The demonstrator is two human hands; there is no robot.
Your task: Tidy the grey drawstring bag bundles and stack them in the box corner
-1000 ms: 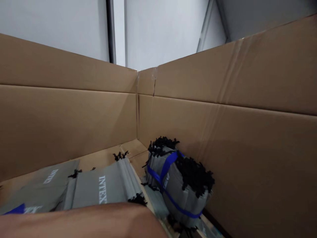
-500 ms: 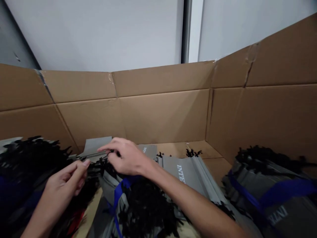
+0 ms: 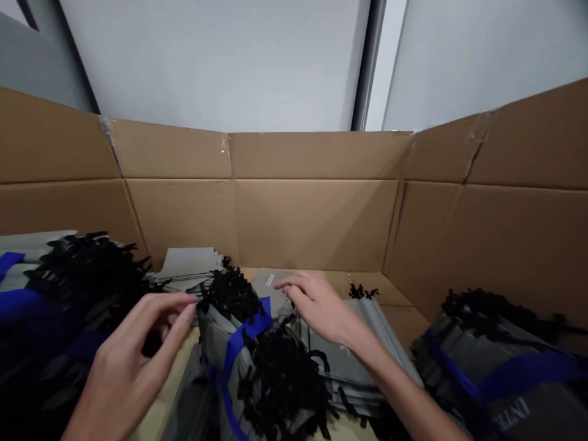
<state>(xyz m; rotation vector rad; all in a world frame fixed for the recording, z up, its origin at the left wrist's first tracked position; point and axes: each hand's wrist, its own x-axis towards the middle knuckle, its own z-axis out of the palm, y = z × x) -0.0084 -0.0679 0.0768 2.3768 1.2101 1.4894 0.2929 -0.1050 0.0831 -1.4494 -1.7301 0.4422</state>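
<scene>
Left hand (image 3: 133, 361) loosely curled, holding nothing, just beside a blue-strapped grey bundle (image 3: 217, 346) with black ties; right hand (image 3: 321, 306) open, fingertips resting on a grey sheet (image 3: 269, 286) inside a cardboard carton (image 3: 316, 220).

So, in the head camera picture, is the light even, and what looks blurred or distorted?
Head view: light is soft and even, no glare on the white wall; the cardboard box wall bends toward the frame edges, wide-lens distortion; the black tie ends lose detail in shadow; the left hand looks slightly soft.
</scene>
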